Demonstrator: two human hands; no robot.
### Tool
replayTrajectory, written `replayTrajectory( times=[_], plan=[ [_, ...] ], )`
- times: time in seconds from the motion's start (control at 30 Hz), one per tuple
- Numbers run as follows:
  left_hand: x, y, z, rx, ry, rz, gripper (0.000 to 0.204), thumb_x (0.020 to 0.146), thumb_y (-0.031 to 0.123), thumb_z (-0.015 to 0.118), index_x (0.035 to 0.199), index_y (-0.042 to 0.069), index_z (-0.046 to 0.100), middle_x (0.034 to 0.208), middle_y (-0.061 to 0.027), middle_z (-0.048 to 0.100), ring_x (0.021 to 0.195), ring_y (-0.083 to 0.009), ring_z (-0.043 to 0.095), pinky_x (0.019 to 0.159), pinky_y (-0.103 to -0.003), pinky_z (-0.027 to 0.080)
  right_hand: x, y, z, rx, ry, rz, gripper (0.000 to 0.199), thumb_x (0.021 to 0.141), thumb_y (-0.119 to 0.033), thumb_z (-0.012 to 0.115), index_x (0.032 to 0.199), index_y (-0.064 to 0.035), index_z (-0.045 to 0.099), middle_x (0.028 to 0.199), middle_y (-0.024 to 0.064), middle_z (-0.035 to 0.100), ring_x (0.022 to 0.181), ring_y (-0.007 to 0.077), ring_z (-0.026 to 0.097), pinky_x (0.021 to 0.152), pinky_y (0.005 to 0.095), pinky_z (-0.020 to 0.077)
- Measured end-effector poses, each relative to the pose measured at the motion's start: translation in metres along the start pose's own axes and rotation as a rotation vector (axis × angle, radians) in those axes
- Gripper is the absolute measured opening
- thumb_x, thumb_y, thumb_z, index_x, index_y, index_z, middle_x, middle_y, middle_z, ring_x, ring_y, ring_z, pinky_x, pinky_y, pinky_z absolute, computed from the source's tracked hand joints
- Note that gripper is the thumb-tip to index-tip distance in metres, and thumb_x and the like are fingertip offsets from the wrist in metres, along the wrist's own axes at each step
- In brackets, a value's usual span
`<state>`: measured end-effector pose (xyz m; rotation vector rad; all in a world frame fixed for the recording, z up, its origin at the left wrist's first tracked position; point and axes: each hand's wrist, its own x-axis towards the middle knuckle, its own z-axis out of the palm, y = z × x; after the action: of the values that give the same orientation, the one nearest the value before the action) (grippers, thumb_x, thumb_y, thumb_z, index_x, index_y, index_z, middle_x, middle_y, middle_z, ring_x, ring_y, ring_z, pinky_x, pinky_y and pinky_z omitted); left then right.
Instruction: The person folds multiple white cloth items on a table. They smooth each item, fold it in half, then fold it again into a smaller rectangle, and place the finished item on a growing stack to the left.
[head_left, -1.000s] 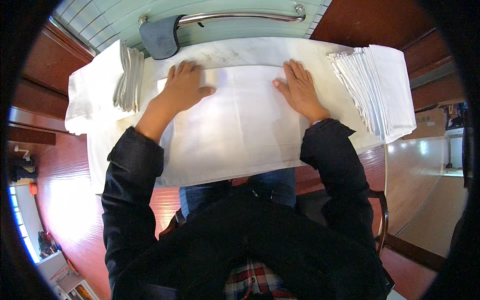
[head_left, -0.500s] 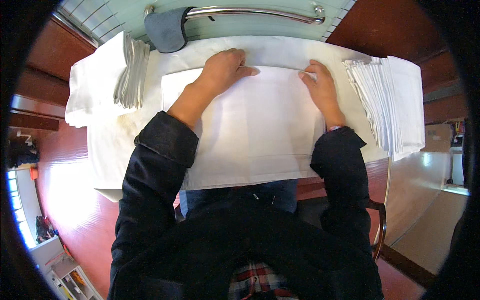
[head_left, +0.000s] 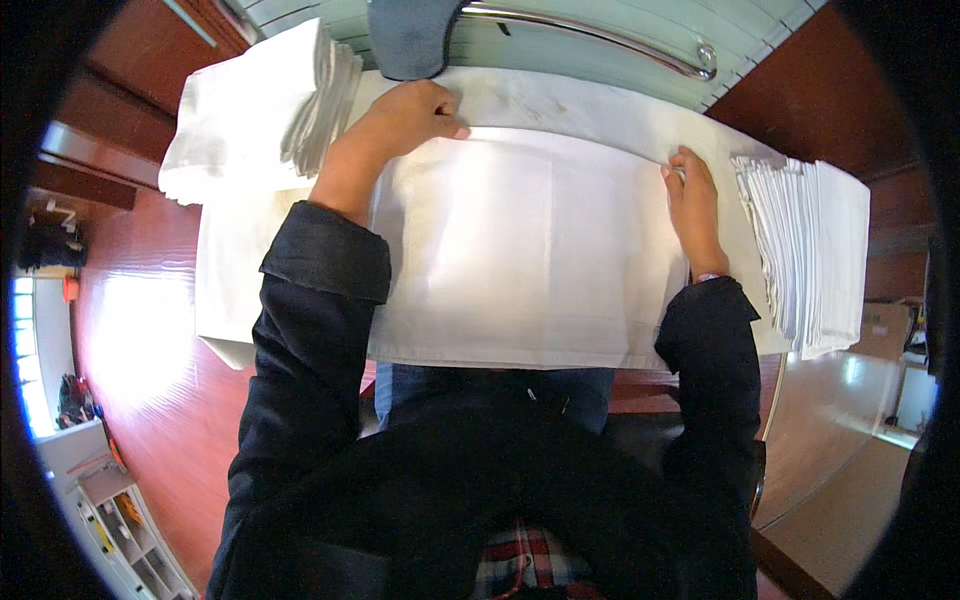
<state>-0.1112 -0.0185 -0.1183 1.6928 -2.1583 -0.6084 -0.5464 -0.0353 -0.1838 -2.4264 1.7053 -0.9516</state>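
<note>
A folded white cloth (head_left: 530,250) lies flat in front of me, its near edge at the table's front. At its far left corner is my left hand (head_left: 408,115), fingers curled under and the thumb resting on the far edge; the hand hides that corner. My right hand (head_left: 695,205) pinches the far right corner between thumb and fingers. Left of the cloth, a stack of folded white cloths (head_left: 250,110) hangs partly past the table's edge. Another stack of folded white cloths (head_left: 815,250) lies to the right, its folded edges toward me and the middle cloth.
A pale cover lies over the table (head_left: 225,270). Behind it run a metal rail (head_left: 600,42) and a grey cloth piece (head_left: 410,38) hung over that rail, against a greenish panel. Dark red floor (head_left: 150,400) shows at left, with a white shelf unit (head_left: 130,530) below.
My left hand has slid left along the cloth's far edge, away from my right hand. The right hand stays at its corner. The whole view has shifted and tilted.
</note>
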Motion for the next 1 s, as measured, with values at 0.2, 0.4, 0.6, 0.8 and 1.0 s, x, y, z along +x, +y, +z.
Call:
replayTrajectory(
  times=[0.2, 0.4, 0.6, 0.8, 1.0],
  plan=[
    [-0.029, -0.023, -0.005, -0.178, 0.123, 0.001, 0.018, 0.091, 0.017, 0.077, 0.09, 0.001, 0.069, 0.077, -0.0068, 0.066, 0.074, -0.016, 0.06, 0.07, -0.034, 0.049, 0.02, -0.058, -0.032, -0.372, -0.294, -0.1, 0.049, 0.092, -0.014, 0.07, 0.136, 0.0031, 0.058, 0.142, 0.025, 0.057, 0.134, 0.0416, 0.052, 0.115, 0.0469, 0.0407],
    [-0.027, -0.026, 0.006, -0.187, 0.181, -0.027, 0.013, 0.091, 0.01, 0.076, 0.095, -0.001, 0.07, 0.082, -0.0065, 0.069, 0.078, -0.0147, 0.063, 0.075, -0.031, 0.052, 0.013, -0.164, 0.014, -0.006, -0.301, -0.476, 0.063, 0.099, -0.037, 0.067, 0.145, 0.0029, 0.051, 0.156, 0.026, 0.044, 0.148, 0.0407, 0.039, 0.12, 0.0542, 0.0319],
    [-0.025, -0.033, 0.007, -0.252, 0.201, -0.03, 0.013, 0.09, 0.008, 0.076, 0.093, -0.002, 0.069, 0.081, -0.0078, 0.069, 0.078, -0.0148, 0.063, 0.075, -0.032, 0.052, -0.009, -0.188, 0.04, -0.045, -0.471, -0.386, 0.082, 0.104, -0.057, 0.048, 0.158, 0.0029, 0.035, 0.166, 0.0249, 0.029, 0.156, 0.038, 0.023, 0.128, 0.0509, 0.0122],
    [-0.024, -0.026, 0.006, -0.104, 0.219, -0.079, 0.017, 0.088, 0.012, 0.077, 0.098, 0.0, 0.07, 0.089, -0.0131, 0.072, 0.082, -0.0249, 0.068, 0.078, -0.037, 0.053, -0.013, -0.182, 0.039, -0.021, -0.433, -0.39, 0.08, 0.104, -0.057, 0.049, 0.156, 0.0035, 0.037, 0.165, 0.0254, 0.03, 0.156, 0.0388, 0.024, 0.128, 0.051, 0.0144],
    [-0.041, 0.018, 0.026, 0.305, 0.428, 0.201, 0.046, 0.086, 0.022, 0.078, 0.125, 0.001, 0.066, 0.126, -0.0194, 0.066, 0.114, -0.0374, 0.063, 0.1, -0.047, 0.049, -0.007, -0.168, 0.044, 0.062, -0.343, -0.341, 0.071, 0.107, -0.049, 0.048, 0.155, 0.0029, 0.039, 0.166, 0.0246, 0.029, 0.155, 0.0399, 0.025, 0.127, 0.0495, 0.0179]
  ],
)
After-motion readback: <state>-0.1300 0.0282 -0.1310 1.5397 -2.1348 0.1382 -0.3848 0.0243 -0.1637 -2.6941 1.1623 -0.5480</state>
